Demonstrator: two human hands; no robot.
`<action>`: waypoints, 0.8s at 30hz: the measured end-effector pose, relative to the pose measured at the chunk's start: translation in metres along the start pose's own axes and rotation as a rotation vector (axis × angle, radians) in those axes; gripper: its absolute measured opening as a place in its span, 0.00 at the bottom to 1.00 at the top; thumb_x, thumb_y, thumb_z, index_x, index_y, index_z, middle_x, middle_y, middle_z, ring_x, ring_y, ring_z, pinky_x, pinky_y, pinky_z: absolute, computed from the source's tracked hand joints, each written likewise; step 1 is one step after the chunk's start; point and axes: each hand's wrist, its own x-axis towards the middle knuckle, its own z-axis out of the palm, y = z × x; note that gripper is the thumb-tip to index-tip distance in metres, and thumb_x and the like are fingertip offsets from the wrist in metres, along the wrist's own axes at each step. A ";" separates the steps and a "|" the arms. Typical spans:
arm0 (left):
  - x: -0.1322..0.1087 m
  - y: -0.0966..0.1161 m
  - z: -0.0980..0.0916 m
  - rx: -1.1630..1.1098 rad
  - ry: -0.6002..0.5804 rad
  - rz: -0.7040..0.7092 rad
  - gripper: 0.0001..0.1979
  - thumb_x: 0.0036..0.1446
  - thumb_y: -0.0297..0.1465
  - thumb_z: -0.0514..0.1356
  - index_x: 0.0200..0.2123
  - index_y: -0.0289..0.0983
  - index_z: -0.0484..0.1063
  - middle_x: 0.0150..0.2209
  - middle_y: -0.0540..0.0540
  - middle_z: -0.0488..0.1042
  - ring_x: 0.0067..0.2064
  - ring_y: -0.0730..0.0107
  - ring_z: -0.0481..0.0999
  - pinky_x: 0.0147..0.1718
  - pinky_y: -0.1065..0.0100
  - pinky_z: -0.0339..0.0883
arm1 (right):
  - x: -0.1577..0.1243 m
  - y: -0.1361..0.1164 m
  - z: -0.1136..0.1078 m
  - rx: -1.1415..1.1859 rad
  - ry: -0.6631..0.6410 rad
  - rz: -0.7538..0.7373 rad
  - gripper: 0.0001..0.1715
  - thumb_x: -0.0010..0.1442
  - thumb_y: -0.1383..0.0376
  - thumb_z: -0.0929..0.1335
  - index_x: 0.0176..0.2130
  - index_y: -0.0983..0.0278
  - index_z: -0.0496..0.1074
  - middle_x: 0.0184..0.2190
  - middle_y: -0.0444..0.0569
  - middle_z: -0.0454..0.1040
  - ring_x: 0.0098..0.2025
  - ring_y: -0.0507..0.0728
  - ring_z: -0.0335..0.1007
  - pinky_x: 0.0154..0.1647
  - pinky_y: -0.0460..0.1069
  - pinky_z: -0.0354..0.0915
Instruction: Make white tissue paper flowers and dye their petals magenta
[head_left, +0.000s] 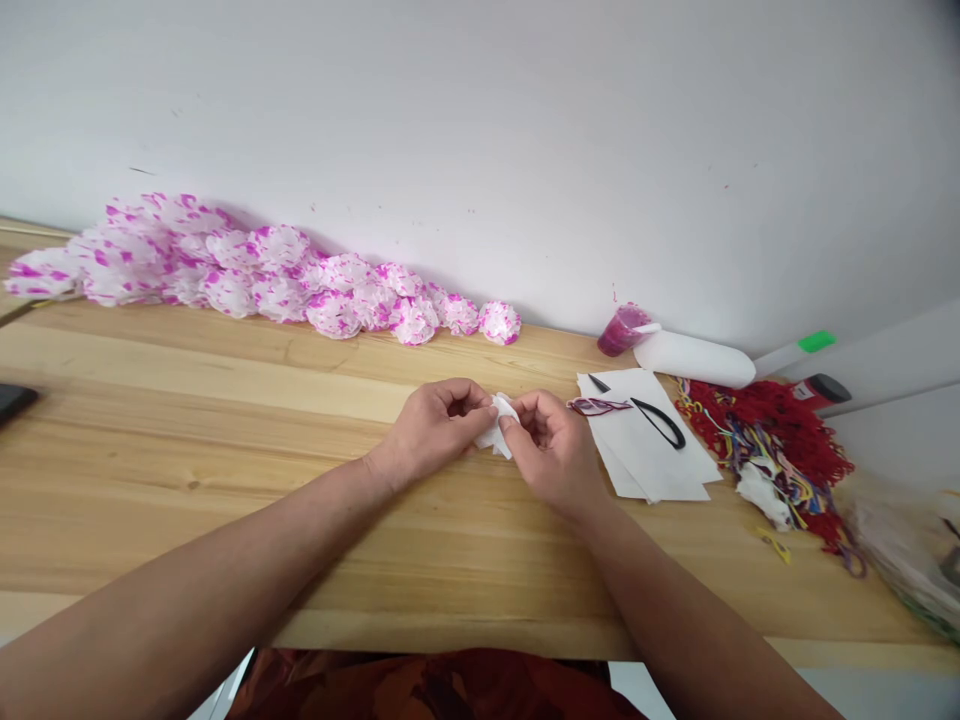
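Between my two hands is a small white piece of thin paper [495,436], folded or crumpled; its exact shape is partly covered by my fingers. My left hand [442,428] pinches its left side, thumb against fingers. From the other side my right hand [551,445] grips it the same way, the thumb on top. Both hands are just above the wooden table [337,560]. Right of my right hand lie flat white paper sheets [652,465], with black-handled thread snips [660,424] and a loop of purple thread [598,406] on them.
Pink-spotted white paper pompoms [277,270] line the wall at back left. A cup of magenta liquid [622,330] and a white roll [694,358] stand at back right. Red and mixed yarn [787,440] is heaped at right. A dark object [15,402] lies far left.
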 end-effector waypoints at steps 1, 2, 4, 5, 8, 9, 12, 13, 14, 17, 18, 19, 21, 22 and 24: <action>0.000 -0.001 0.001 0.014 -0.002 0.020 0.11 0.53 0.38 0.64 0.30 0.36 0.72 0.23 0.51 0.73 0.23 0.74 0.69 0.23 0.72 0.62 | 0.001 0.000 0.000 0.032 -0.004 0.023 0.08 0.59 0.61 0.69 0.32 0.63 0.68 0.24 0.42 0.69 0.25 0.51 0.63 0.25 0.45 0.60; 0.000 -0.002 0.001 0.029 -0.004 0.041 0.10 0.53 0.38 0.64 0.30 0.36 0.73 0.24 0.50 0.74 0.25 0.73 0.70 0.24 0.72 0.63 | 0.001 0.000 -0.001 0.058 -0.010 0.047 0.09 0.60 0.60 0.68 0.32 0.63 0.68 0.24 0.42 0.69 0.25 0.50 0.63 0.25 0.45 0.59; 0.000 -0.003 0.001 0.056 -0.006 0.067 0.10 0.53 0.37 0.64 0.30 0.35 0.73 0.25 0.49 0.75 0.27 0.72 0.71 0.25 0.72 0.63 | 0.003 0.001 -0.002 0.099 -0.024 0.092 0.11 0.60 0.59 0.68 0.30 0.63 0.67 0.22 0.41 0.67 0.24 0.50 0.62 0.24 0.45 0.59; -0.001 -0.004 0.001 0.062 -0.009 0.068 0.10 0.53 0.37 0.64 0.30 0.35 0.73 0.26 0.49 0.75 0.28 0.72 0.71 0.26 0.72 0.63 | 0.003 0.001 -0.002 0.119 -0.032 0.107 0.12 0.60 0.59 0.68 0.29 0.63 0.67 0.22 0.41 0.67 0.24 0.50 0.62 0.23 0.45 0.58; -0.001 -0.003 0.000 0.046 -0.022 0.037 0.10 0.54 0.38 0.63 0.31 0.36 0.72 0.28 0.48 0.76 0.29 0.70 0.73 0.27 0.71 0.65 | 0.004 0.002 -0.003 0.173 -0.040 0.121 0.12 0.60 0.60 0.67 0.28 0.62 0.67 0.22 0.41 0.66 0.24 0.50 0.62 0.23 0.45 0.60; -0.001 -0.002 -0.001 0.035 -0.025 0.028 0.10 0.54 0.38 0.62 0.31 0.36 0.71 0.28 0.48 0.76 0.29 0.70 0.73 0.28 0.71 0.65 | 0.004 0.002 -0.003 0.183 -0.036 0.121 0.12 0.60 0.60 0.67 0.27 0.62 0.66 0.22 0.41 0.66 0.24 0.50 0.62 0.23 0.45 0.60; -0.001 0.000 -0.001 0.021 -0.023 0.021 0.09 0.54 0.37 0.62 0.30 0.36 0.70 0.27 0.50 0.74 0.29 0.71 0.73 0.28 0.71 0.65 | 0.003 0.001 -0.002 0.183 -0.029 0.123 0.13 0.60 0.59 0.67 0.27 0.62 0.66 0.21 0.41 0.66 0.24 0.50 0.62 0.23 0.45 0.60; -0.001 0.000 -0.001 0.025 -0.022 0.022 0.09 0.54 0.37 0.62 0.30 0.36 0.70 0.27 0.50 0.74 0.28 0.71 0.72 0.28 0.71 0.65 | 0.003 0.001 -0.002 0.177 -0.026 0.120 0.12 0.60 0.59 0.67 0.27 0.62 0.66 0.21 0.41 0.66 0.24 0.50 0.62 0.23 0.45 0.60; -0.002 0.001 -0.001 0.029 -0.020 0.025 0.09 0.54 0.37 0.62 0.30 0.36 0.69 0.27 0.50 0.73 0.28 0.71 0.72 0.27 0.71 0.65 | 0.002 0.000 -0.001 0.170 -0.022 0.115 0.12 0.60 0.59 0.67 0.28 0.62 0.66 0.22 0.41 0.66 0.24 0.50 0.62 0.23 0.45 0.60; -0.002 0.001 0.000 0.034 -0.021 0.038 0.09 0.54 0.37 0.62 0.30 0.36 0.70 0.27 0.50 0.73 0.28 0.71 0.71 0.27 0.72 0.64 | 0.001 0.000 -0.001 0.153 -0.011 0.086 0.10 0.60 0.60 0.68 0.30 0.63 0.67 0.22 0.41 0.66 0.24 0.49 0.60 0.23 0.44 0.58; -0.002 0.001 0.000 0.027 -0.024 0.044 0.10 0.54 0.37 0.62 0.30 0.36 0.70 0.27 0.50 0.74 0.28 0.71 0.71 0.27 0.72 0.65 | 0.001 0.000 0.000 0.150 -0.007 0.074 0.10 0.60 0.60 0.68 0.30 0.63 0.67 0.22 0.40 0.65 0.23 0.49 0.59 0.23 0.44 0.57; -0.002 0.000 0.000 0.015 -0.027 0.048 0.10 0.55 0.37 0.62 0.30 0.36 0.70 0.28 0.50 0.74 0.29 0.71 0.72 0.28 0.72 0.65 | 0.001 0.000 0.000 0.149 -0.005 0.064 0.10 0.60 0.61 0.68 0.29 0.63 0.67 0.21 0.40 0.64 0.23 0.49 0.58 0.22 0.44 0.56; -0.001 -0.001 0.000 -0.016 -0.033 0.046 0.10 0.56 0.37 0.62 0.31 0.36 0.70 0.28 0.50 0.74 0.29 0.71 0.72 0.29 0.71 0.66 | 0.001 0.000 0.000 0.158 -0.006 0.053 0.10 0.60 0.61 0.68 0.29 0.62 0.66 0.21 0.39 0.63 0.22 0.49 0.57 0.22 0.45 0.55; -0.001 -0.001 0.000 -0.032 -0.031 0.044 0.10 0.56 0.37 0.61 0.32 0.36 0.70 0.29 0.50 0.74 0.30 0.71 0.73 0.30 0.70 0.66 | 0.001 0.000 0.000 0.161 -0.005 0.046 0.09 0.60 0.61 0.67 0.29 0.62 0.66 0.21 0.39 0.63 0.22 0.49 0.57 0.22 0.45 0.55; 0.000 -0.002 0.000 -0.041 -0.027 0.036 0.10 0.57 0.38 0.61 0.32 0.36 0.69 0.29 0.49 0.74 0.31 0.70 0.73 0.31 0.69 0.67 | 0.000 -0.001 0.000 0.139 -0.004 0.027 0.08 0.60 0.62 0.68 0.30 0.62 0.67 0.22 0.40 0.65 0.23 0.49 0.59 0.23 0.45 0.56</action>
